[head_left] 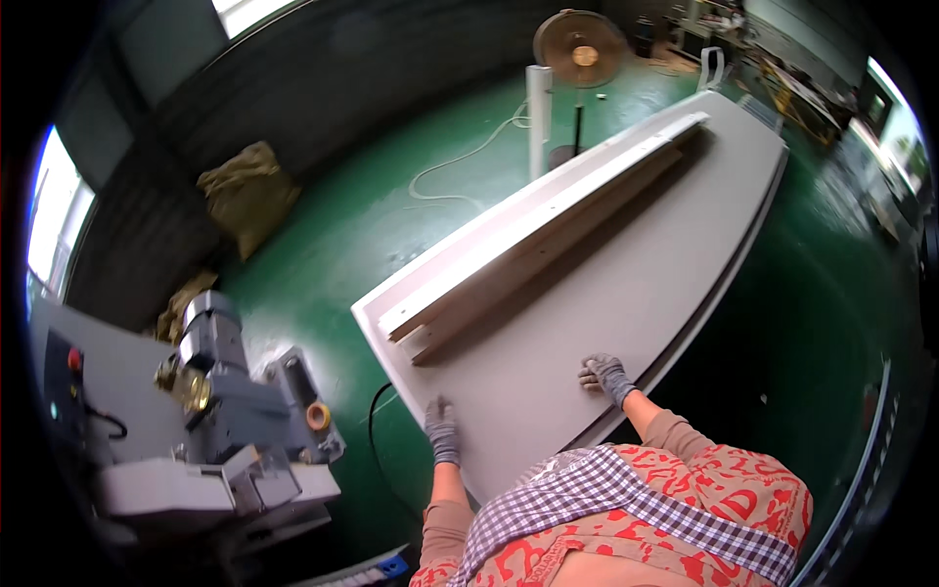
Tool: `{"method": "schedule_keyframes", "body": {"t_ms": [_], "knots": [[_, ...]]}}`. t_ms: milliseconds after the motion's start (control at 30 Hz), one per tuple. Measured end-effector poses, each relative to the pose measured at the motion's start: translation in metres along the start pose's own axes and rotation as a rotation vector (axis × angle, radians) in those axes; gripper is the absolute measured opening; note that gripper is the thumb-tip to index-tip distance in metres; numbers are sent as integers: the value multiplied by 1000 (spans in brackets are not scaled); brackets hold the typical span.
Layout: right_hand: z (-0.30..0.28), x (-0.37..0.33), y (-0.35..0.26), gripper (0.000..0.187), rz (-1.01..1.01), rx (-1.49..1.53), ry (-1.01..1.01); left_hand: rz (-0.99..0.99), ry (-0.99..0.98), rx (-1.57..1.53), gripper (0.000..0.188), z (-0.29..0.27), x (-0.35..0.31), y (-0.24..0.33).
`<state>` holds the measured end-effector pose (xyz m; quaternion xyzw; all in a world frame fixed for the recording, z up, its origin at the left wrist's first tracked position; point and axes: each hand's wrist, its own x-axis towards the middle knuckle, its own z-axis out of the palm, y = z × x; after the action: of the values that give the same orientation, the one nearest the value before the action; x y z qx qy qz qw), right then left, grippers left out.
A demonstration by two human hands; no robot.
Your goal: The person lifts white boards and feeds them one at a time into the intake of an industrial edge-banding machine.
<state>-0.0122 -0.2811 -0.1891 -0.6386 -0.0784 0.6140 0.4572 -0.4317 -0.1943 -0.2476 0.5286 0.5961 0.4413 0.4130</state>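
A large light-grey panel with one curved side lies in front of me, with another board edge showing beneath it on the right. My left hand, in a grey glove, rests at the panel's left edge with its fingers stretched out. Over the near right part of the panel is my right hand, also gloved, its fingers loosely bent and apart with nothing seen in them. A long white rail-like piece lies lengthwise on the panel, beyond both hands.
At the left stands a grey machine with a motor and a yellow tape roll. A round fan and a white post stand beyond the panel. A tan sack leans by the wall; a hose crosses the green floor.
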Motion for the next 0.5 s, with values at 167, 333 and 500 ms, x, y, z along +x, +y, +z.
{"method": "schedule_keyframes", "body": {"t_ms": [167, 333, 500], "knots": [[-1, 20, 28, 8, -76, 95, -34, 238, -9, 274, 30, -6, -60, 38], [50, 11, 41, 8, -12, -161, -149, -140, -133, -101, 37, -23, -93, 34], [112, -35, 44, 9, 92, -428, -492, -274, 53, -56, 37, -85, -121, 91]]}}
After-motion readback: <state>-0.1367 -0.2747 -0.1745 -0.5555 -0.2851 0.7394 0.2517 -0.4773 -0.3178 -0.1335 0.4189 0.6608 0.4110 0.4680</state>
